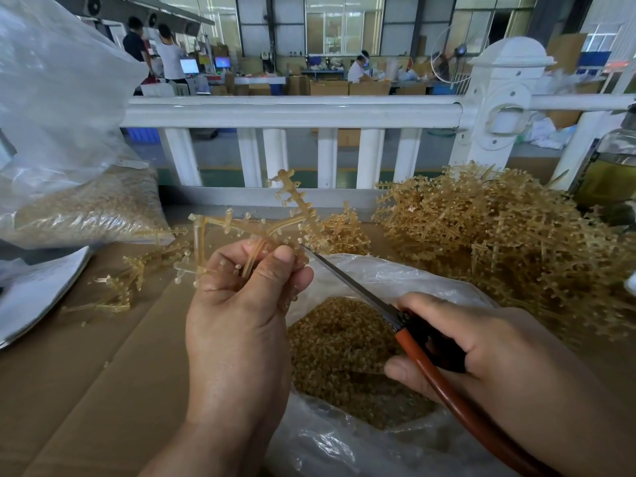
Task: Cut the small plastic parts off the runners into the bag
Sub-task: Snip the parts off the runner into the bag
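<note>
My left hand [241, 315] grips an amber plastic runner [272, 223] with small parts on its branches, held up over the table. My right hand [481, 349] holds scissors [406, 325] with orange and black handles. Their narrow blades point up-left, and the tip reaches the runner just right of my left thumb. Below the blades lies an open clear plastic bag [395, 273] full of small amber cut parts [344, 352].
A big pile of amber runners [499, 232] fills the right of the cardboard-covered table [103, 390]. A few runners [120, 287] lie at the left, beside a filled clear bag [89, 208]. A white railing [292, 113] crosses behind. A glass jar [609, 166] stands far right.
</note>
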